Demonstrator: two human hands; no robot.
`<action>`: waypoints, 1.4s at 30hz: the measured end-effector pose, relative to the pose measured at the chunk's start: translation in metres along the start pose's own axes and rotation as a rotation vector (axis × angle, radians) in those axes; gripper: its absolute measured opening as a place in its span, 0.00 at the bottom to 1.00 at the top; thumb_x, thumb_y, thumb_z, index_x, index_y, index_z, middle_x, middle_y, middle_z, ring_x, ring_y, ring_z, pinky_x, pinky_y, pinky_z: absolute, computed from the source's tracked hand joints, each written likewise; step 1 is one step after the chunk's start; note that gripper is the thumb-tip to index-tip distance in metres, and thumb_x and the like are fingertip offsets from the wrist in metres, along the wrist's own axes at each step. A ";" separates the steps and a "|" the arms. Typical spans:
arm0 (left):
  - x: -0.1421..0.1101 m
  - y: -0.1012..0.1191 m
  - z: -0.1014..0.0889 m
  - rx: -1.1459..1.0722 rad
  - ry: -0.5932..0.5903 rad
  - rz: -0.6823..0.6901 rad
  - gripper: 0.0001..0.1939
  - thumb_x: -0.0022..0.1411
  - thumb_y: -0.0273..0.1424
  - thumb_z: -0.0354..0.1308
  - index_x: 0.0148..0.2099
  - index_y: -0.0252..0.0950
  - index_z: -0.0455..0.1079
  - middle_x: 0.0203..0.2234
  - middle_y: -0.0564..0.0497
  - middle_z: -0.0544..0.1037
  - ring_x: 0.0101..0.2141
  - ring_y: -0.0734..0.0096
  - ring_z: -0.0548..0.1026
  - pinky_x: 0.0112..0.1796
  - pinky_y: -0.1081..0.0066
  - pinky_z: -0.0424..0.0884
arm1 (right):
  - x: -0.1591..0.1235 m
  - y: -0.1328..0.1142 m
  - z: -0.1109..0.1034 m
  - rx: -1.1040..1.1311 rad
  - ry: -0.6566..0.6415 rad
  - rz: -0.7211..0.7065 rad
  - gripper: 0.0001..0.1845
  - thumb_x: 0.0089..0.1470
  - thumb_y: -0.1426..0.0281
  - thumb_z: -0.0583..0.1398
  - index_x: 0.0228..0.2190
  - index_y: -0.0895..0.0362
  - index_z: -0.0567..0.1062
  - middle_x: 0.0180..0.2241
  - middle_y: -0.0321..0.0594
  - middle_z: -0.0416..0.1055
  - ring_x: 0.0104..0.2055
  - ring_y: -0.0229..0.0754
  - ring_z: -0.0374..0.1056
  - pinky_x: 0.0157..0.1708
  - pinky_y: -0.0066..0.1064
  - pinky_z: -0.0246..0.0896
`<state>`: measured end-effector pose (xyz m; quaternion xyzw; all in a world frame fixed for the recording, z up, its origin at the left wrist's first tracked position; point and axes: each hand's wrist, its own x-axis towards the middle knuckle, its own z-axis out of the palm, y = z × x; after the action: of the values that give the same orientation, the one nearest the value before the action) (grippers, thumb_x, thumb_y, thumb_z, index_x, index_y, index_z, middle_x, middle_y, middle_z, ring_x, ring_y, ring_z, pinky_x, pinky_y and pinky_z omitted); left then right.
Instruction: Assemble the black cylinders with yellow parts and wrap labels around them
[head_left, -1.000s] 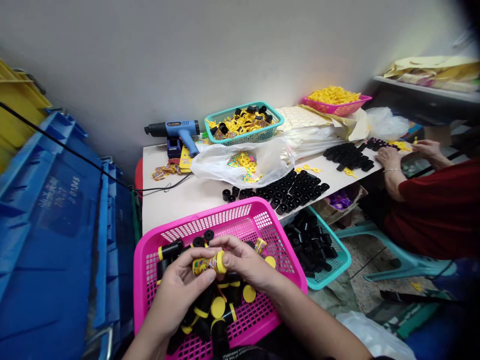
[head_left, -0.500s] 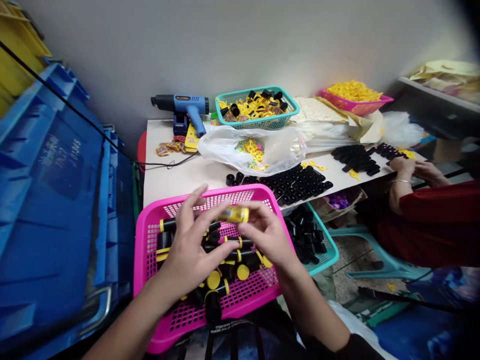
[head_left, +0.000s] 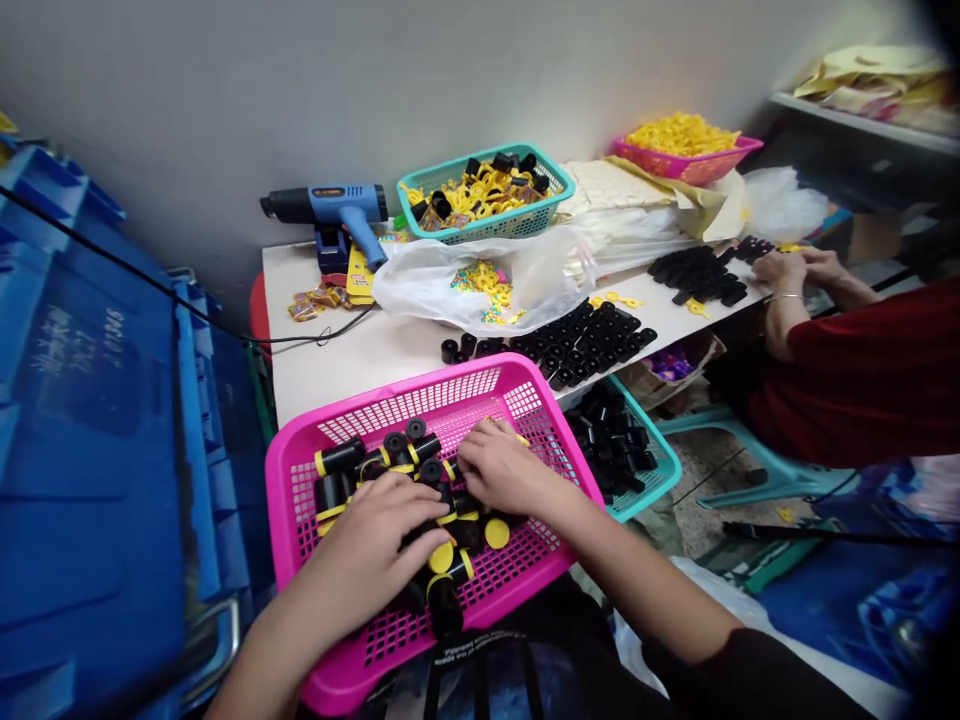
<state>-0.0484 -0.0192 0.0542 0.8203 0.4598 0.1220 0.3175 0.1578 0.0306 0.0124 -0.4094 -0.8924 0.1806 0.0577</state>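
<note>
Left hand (head_left: 382, 530), right hand (head_left: 499, 465) lowered into basket (head_left: 277, 500), palms down.

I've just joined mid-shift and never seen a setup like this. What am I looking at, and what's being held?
There's no machine: these are a person's bare hands, filmed by one camera worn on the head, looking forward and down. Both are inside a large pink basket. The left hand is over black cylinders with yellow ends; the right hand is a little farther in. The fingertips are partly hidden, so I can't tell whether either holds anything. On the table beyond are a blue heat-gun-like tool, a plastic bag and black pieces. The red sleeve belongs to someone else.
</note>
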 end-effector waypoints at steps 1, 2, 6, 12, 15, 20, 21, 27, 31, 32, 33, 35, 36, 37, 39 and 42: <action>0.003 0.003 0.003 0.053 -0.055 0.013 0.13 0.64 0.32 0.51 0.46 0.41 0.75 0.41 0.49 0.79 0.45 0.59 0.70 0.48 0.58 0.64 | -0.001 0.001 -0.001 0.012 0.010 -0.009 0.08 0.53 0.77 0.55 0.34 0.59 0.73 0.34 0.44 0.72 0.41 0.46 0.59 0.49 0.40 0.50; 0.006 0.006 0.006 0.104 -0.102 0.026 0.14 0.64 0.29 0.50 0.45 0.41 0.76 0.41 0.48 0.79 0.45 0.59 0.69 0.47 0.57 0.63 | -0.002 0.002 0.000 0.016 0.014 -0.032 0.11 0.53 0.78 0.54 0.38 0.58 0.73 0.37 0.44 0.72 0.42 0.46 0.59 0.49 0.40 0.49; 0.019 0.015 0.015 0.321 -0.221 0.008 0.14 0.58 0.22 0.51 0.36 0.37 0.77 0.38 0.44 0.76 0.42 0.57 0.69 0.42 0.58 0.64 | -0.001 0.006 0.012 -0.049 0.001 -0.117 0.23 0.56 0.79 0.53 0.53 0.56 0.66 0.48 0.47 0.69 0.48 0.50 0.58 0.51 0.46 0.47; 0.030 0.019 0.022 0.384 -0.253 0.016 0.08 0.58 0.25 0.54 0.37 0.36 0.74 0.37 0.45 0.73 0.41 0.58 0.68 0.40 0.60 0.64 | 0.004 0.012 0.013 0.050 0.080 0.034 0.12 0.55 0.75 0.54 0.42 0.61 0.71 0.38 0.48 0.72 0.42 0.47 0.64 0.48 0.43 0.53; 0.035 0.021 0.026 0.376 -0.266 0.018 0.09 0.57 0.25 0.53 0.37 0.36 0.74 0.38 0.45 0.73 0.41 0.57 0.68 0.40 0.60 0.64 | 0.002 0.014 -0.006 0.360 0.299 0.132 0.20 0.53 0.75 0.54 0.49 0.59 0.66 0.44 0.47 0.70 0.44 0.45 0.65 0.47 0.40 0.57; 0.041 0.020 0.024 0.352 -0.266 0.049 0.10 0.56 0.24 0.51 0.29 0.36 0.72 0.32 0.46 0.75 0.36 0.62 0.69 0.37 0.64 0.64 | -0.010 0.012 -0.033 0.717 0.413 0.129 0.18 0.49 0.80 0.48 0.37 0.57 0.72 0.38 0.42 0.68 0.43 0.42 0.64 0.45 0.38 0.59; 0.041 0.019 0.023 0.342 -0.254 0.041 0.10 0.56 0.23 0.51 0.29 0.36 0.72 0.30 0.47 0.75 0.35 0.63 0.70 0.37 0.65 0.64 | -0.012 0.010 -0.036 0.806 0.404 0.146 0.17 0.50 0.79 0.48 0.37 0.57 0.71 0.38 0.41 0.67 0.41 0.42 0.64 0.43 0.37 0.60; 0.037 0.024 0.016 0.454 -0.297 -0.025 0.16 0.54 0.19 0.51 0.38 0.36 0.76 0.35 0.44 0.77 0.37 0.58 0.71 0.36 0.64 0.66 | -0.018 0.004 -0.033 0.975 0.382 0.234 0.06 0.54 0.71 0.54 0.34 0.56 0.71 0.34 0.37 0.68 0.35 0.38 0.64 0.37 0.33 0.60; 0.046 0.030 0.023 0.560 -0.370 0.001 0.13 0.57 0.21 0.52 0.35 0.37 0.78 0.35 0.41 0.77 0.39 0.55 0.72 0.35 0.62 0.66 | -0.015 0.002 -0.029 0.922 0.375 0.221 0.05 0.55 0.69 0.56 0.33 0.56 0.71 0.33 0.37 0.68 0.36 0.39 0.65 0.38 0.33 0.59; 0.048 0.030 0.024 0.568 -0.360 0.027 0.12 0.58 0.21 0.53 0.34 0.37 0.78 0.35 0.41 0.76 0.40 0.54 0.72 0.36 0.62 0.66 | -0.014 0.002 -0.029 0.927 0.374 0.212 0.05 0.55 0.69 0.56 0.33 0.56 0.71 0.33 0.37 0.68 0.36 0.39 0.65 0.38 0.33 0.60; 0.050 0.029 0.026 0.569 -0.340 0.057 0.11 0.58 0.22 0.54 0.34 0.36 0.78 0.35 0.41 0.76 0.40 0.54 0.72 0.37 0.61 0.66 | -0.014 0.002 -0.029 0.932 0.379 0.208 0.05 0.55 0.69 0.56 0.33 0.56 0.71 0.33 0.37 0.68 0.36 0.39 0.65 0.38 0.33 0.60; 0.052 0.025 0.024 0.543 -0.299 0.114 0.10 0.58 0.24 0.55 0.31 0.36 0.77 0.34 0.41 0.76 0.41 0.54 0.72 0.38 0.61 0.66 | -0.014 0.003 -0.029 0.938 0.392 0.210 0.04 0.55 0.69 0.56 0.32 0.56 0.71 0.32 0.37 0.68 0.36 0.39 0.64 0.38 0.33 0.59; 0.052 0.022 0.022 0.502 -0.287 0.136 0.10 0.59 0.25 0.55 0.30 0.36 0.77 0.32 0.42 0.76 0.40 0.56 0.72 0.39 0.62 0.66 | -0.014 0.003 -0.029 0.938 0.398 0.210 0.04 0.55 0.69 0.56 0.31 0.56 0.71 0.32 0.37 0.68 0.36 0.39 0.64 0.38 0.33 0.59; 0.050 0.018 0.018 0.436 -0.268 0.141 0.10 0.59 0.26 0.55 0.29 0.36 0.77 0.31 0.43 0.76 0.39 0.58 0.72 0.39 0.63 0.66 | -0.015 0.004 -0.030 0.940 0.401 0.212 0.05 0.55 0.68 0.57 0.31 0.56 0.71 0.32 0.37 0.68 0.35 0.39 0.64 0.37 0.33 0.59; 0.045 0.011 0.009 0.229 -0.185 0.070 0.11 0.60 0.28 0.53 0.30 0.38 0.77 0.31 0.47 0.78 0.36 0.62 0.74 0.39 0.66 0.67 | -0.016 0.004 -0.029 0.969 0.387 0.226 0.07 0.57 0.65 0.57 0.31 0.56 0.70 0.29 0.36 0.67 0.32 0.38 0.63 0.34 0.31 0.59; 0.030 0.000 -0.005 -0.141 0.034 -0.192 0.11 0.60 0.34 0.54 0.33 0.42 0.78 0.31 0.50 0.82 0.34 0.62 0.77 0.38 0.67 0.69 | -0.015 0.001 -0.027 1.051 0.328 0.276 0.14 0.59 0.59 0.54 0.30 0.56 0.70 0.24 0.33 0.63 0.26 0.35 0.61 0.27 0.28 0.55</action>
<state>-0.0343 0.0076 0.0555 0.7459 0.5319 0.1367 0.3768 0.1754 0.0270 0.0378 -0.4612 -0.6003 0.5404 0.3672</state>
